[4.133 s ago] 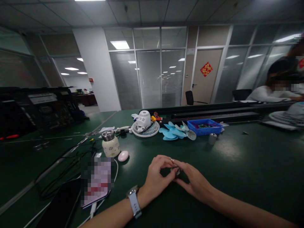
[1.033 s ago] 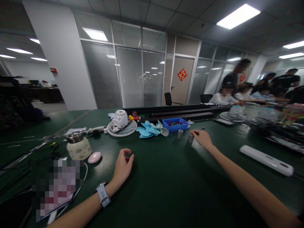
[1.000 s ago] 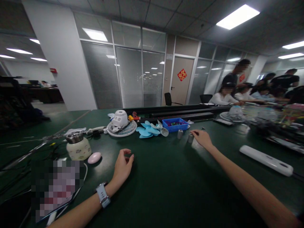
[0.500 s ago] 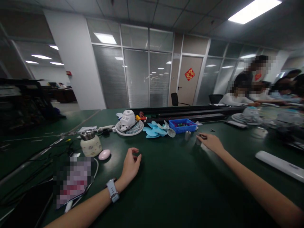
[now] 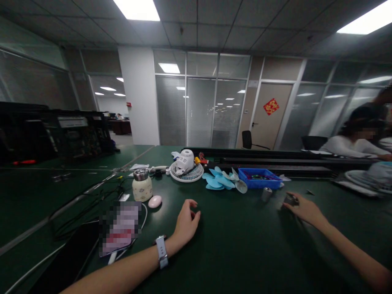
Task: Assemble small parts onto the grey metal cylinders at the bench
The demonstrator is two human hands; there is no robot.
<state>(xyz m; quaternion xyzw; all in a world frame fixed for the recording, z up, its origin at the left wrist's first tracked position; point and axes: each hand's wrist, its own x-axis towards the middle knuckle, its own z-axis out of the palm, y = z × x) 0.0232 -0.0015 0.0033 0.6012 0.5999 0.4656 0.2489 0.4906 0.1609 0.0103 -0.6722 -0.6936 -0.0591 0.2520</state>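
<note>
My left hand (image 5: 186, 222) rests on its edge on the dark green table (image 5: 239, 253), a watch on the wrist. Its fingers are loosely curled and apart, and nothing shows in them. My right hand (image 5: 304, 210) reaches out to the right with its fingertips closed on a small grey metal cylinder (image 5: 289, 200), just above or on the tabletop. A second small metal cylinder (image 5: 266, 194) stands upright a little to the left of it.
Behind the hands lie a white fan motor on its round grille (image 5: 186, 168), light blue fan blades (image 5: 218, 182) and a blue tray (image 5: 259, 179) of small parts. A cream bottle (image 5: 142, 188), a pink oval object (image 5: 154, 201), a phone and cables sit left. A person (image 5: 357, 141) sits far right.
The view has swung back to the left. My right hand has closed on the cylinder by the blue tray and drawn it away from the other one. My left hand has stayed put.
</note>
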